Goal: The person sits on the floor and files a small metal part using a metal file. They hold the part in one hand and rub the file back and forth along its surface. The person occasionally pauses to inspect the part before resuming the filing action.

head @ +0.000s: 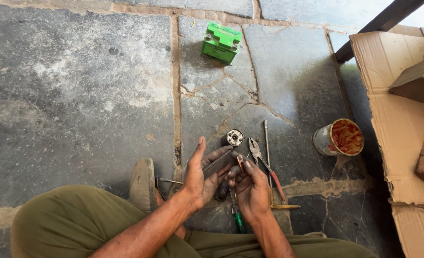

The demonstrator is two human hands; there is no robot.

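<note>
Underfoot and outward, by size:

- Stone floor (78, 86): large grey slabs, rough and stained, with cracked sandy joints between them; it carries everything listed.
- Cardboard sheet (393, 124): flattened brown box at the right edge, torn along its lower rim, with dark blocky items resting on it.
- Trouser legs (68, 220): olive cloth, the person seated low, a worn shoe (143, 184) tucked by the left knee.
- Green box (220, 43): moulded plastic, rectangular, ribbed top, standing well apart near the top of the view.
- Tin can (338, 137): round, paint-smeared, orange residue inside, near the cardboard.
- Left hand (200, 174): palm turned inward, fingers extended, loosely cradling a flat dark metal piece (217, 163) that lies across the fingers.
- Right hand (250, 186): curled closed around a small part (240, 161), its brownish tip pinched at the fingertips and touching the end of the metal piece.
- Pliers (264, 165): steel jaws, red handles, lying just beside the right hand.
- Long rod (267, 143): thin, straight, beside the pliers.
- Green-handled screwdriver (238, 220): under the right wrist, partly hidden.
- Round metal component (234, 137): small, shiny, cylindrical, on the floor just beyond the fingertips.

Step in hand, as judged: fitting or working the small part against the metal piece. A further move would call for a steady left-hand hold and fine fingertip alignment.
</note>
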